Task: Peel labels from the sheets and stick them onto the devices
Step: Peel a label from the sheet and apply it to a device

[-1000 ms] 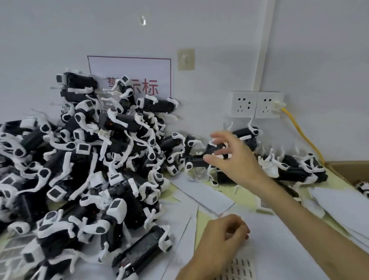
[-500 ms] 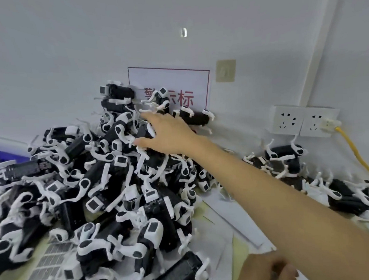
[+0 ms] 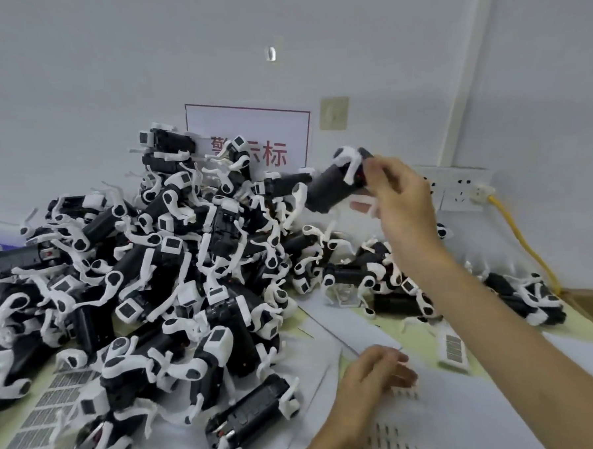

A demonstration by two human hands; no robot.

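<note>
Device (image 3: pixel 334 184) between right hand (image 3: pixel 404 201) fingers (image 3: pixel 376 172).

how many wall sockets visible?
2, side by side on the wall: left socket partly behind right hand, right socket with yellow cable plugged in. Others could hide behind devices.

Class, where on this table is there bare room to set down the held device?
Bare white paper lies between the big device pile and the smaller heap, just beyond the left hand. Both heaps are crowded.
</note>
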